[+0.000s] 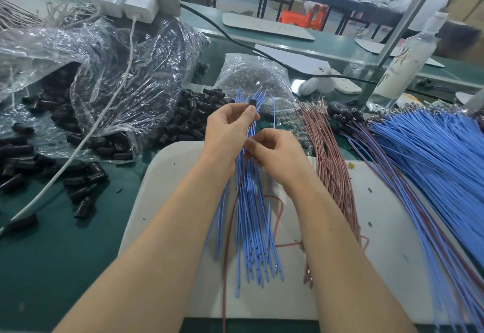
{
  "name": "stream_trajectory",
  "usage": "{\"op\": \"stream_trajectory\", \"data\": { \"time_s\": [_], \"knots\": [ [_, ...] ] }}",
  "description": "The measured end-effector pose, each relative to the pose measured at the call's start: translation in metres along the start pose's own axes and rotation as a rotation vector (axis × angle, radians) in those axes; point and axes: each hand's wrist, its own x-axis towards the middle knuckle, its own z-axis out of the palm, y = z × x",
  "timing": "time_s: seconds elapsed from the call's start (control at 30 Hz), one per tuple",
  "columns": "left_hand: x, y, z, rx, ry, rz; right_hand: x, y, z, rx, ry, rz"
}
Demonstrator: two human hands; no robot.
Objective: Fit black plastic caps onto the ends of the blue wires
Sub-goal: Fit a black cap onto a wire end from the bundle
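Observation:
My left hand [230,128] pinches a small black cap [252,103] between thumb and fingers, held up among the upper ends of a bundle of blue wires [248,217]. My right hand [275,157] grips that bundle just below the left hand, fingers curled round the wires. The bundle hangs down over a white board [167,201], its lower ends bare. A thin red wire [227,241] runs alongside the bundle. Loose black caps [193,115] lie heaped to the left of my hands.
Clear plastic bags [104,76] with more black caps cover the left of the green table. Pink wires [332,173] and a big fan of blue wires [432,154] lie at right. A bag of small metal parts [256,76], a white cable [86,144] and a bottle [403,63] stand behind.

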Motion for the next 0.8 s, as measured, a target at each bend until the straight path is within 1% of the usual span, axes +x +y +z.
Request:
{"op": "stream_trajectory", "data": {
  "time_s": [0.23, 0.33, 0.53, 0.63, 0.73, 0.8],
  "knots": [
    [-0.001, -0.001, 0.0, 0.019, 0.006, -0.012, 0.001, 0.002, 0.002, -0.028, -0.026, -0.002],
    [-0.002, 0.001, 0.0, 0.041, -0.002, 0.025, 0.001, 0.003, 0.002, -0.031, -0.002, -0.004],
    [-0.005, 0.006, 0.001, 0.257, -0.064, 0.245, 0.004, 0.007, 0.003, -0.057, 0.108, -0.002],
    [-0.009, 0.008, 0.003, 0.24, -0.144, 0.274, 0.006, 0.009, 0.002, -0.087, 0.187, 0.001],
    [-0.012, 0.007, 0.006, 0.168, -0.235, 0.261, 0.006, 0.012, -0.002, -0.05, 0.274, -0.004],
    [-0.014, 0.007, 0.007, 0.166, -0.283, 0.272, 0.005, 0.014, -0.005, -0.057, 0.313, -0.021]
  ]
}}
